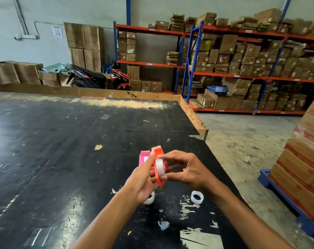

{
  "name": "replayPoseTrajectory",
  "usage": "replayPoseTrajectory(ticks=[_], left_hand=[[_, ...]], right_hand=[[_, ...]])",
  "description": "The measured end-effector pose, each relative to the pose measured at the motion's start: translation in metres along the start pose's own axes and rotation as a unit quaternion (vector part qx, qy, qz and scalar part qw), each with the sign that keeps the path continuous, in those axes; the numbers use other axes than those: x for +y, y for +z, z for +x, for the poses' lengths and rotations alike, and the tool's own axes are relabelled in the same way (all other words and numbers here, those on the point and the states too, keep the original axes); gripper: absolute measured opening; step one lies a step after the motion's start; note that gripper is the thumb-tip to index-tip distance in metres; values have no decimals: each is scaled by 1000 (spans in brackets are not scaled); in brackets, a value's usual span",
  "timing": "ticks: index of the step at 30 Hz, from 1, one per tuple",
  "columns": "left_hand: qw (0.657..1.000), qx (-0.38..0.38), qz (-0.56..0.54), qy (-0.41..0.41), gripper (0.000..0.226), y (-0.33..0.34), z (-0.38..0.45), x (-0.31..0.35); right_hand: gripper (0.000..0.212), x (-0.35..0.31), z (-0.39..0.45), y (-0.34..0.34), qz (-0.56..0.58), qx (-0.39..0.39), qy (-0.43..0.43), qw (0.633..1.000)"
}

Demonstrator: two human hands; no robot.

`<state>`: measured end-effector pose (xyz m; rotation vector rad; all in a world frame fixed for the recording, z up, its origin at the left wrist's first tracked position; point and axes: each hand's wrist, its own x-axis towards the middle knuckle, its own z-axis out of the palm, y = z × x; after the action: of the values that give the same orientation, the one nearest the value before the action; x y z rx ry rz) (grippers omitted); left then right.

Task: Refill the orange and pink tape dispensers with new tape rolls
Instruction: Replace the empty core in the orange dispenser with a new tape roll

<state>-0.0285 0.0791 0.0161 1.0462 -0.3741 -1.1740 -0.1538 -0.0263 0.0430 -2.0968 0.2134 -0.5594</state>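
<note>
I hold the orange tape dispenser (158, 155) up above the black table (62, 141), gripped from below and behind by my left hand (143, 180). A white tape roll (160, 167) sits in the dispenser, and my right hand (186, 169) pinches that roll with thumb and fingers. The pink tape dispenser (143, 157) stands on the table just behind my left hand, partly hidden by it. One white tape roll (197, 197) lies flat on the table under my right wrist. Another white roll (150, 199) peeks out beneath my left hand.
The table's right edge (222, 168) runs close beside my right hand, with concrete floor (242, 141) beyond. Stacked cartons on a blue pallet (282, 194) stand at the right. Shelving racks (224, 76) full of boxes line the back wall.
</note>
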Motion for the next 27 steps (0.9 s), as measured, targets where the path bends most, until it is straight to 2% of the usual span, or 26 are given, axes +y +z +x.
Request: replayPoseTrajectory(ticks=[4, 7, 8, 10, 12, 13, 15, 16, 18, 22, 27], left_hand=[[999, -3, 37, 11, 61, -1, 2, -1], [999, 28, 36, 21, 49, 1, 3, -1], [999, 37, 19, 17, 46, 1, 5, -1], [998, 53, -15, 9, 43, 2, 8, -1], [998, 67, -21, 7, 43, 3, 12, -1], [997, 74, -18, 8, 44, 3, 13, -1], [996, 88, -16, 8, 46, 4, 18, -1], [995, 94, -15, 9, 46, 5, 20, 0], [994, 106, -9, 13, 44, 6, 25, 1], [992, 123, 6, 23, 34, 6, 33, 2], [994, 102, -14, 21, 18, 8, 47, 3]], right_hand=[[67, 4, 2, 0, -21, 26, 27, 999], [66, 7, 1, -4, -27, -2, 37, 999], [60, 9, 1, -9, -7, 1, 44, 999], [36, 17, 4, -22, 14, 64, 69, 995], [16, 32, 9, -38, -73, 148, 125, 978], [16, 42, 12, -46, -149, 152, 164, 963], [26, 63, 15, -54, -265, 74, 249, 929], [29, 73, 15, -55, -288, 33, 282, 915], [33, 88, 15, -52, -301, 1, 321, 898], [31, 105, 22, -46, -326, 25, 322, 889], [31, 110, 32, -48, -289, 43, 329, 898]])
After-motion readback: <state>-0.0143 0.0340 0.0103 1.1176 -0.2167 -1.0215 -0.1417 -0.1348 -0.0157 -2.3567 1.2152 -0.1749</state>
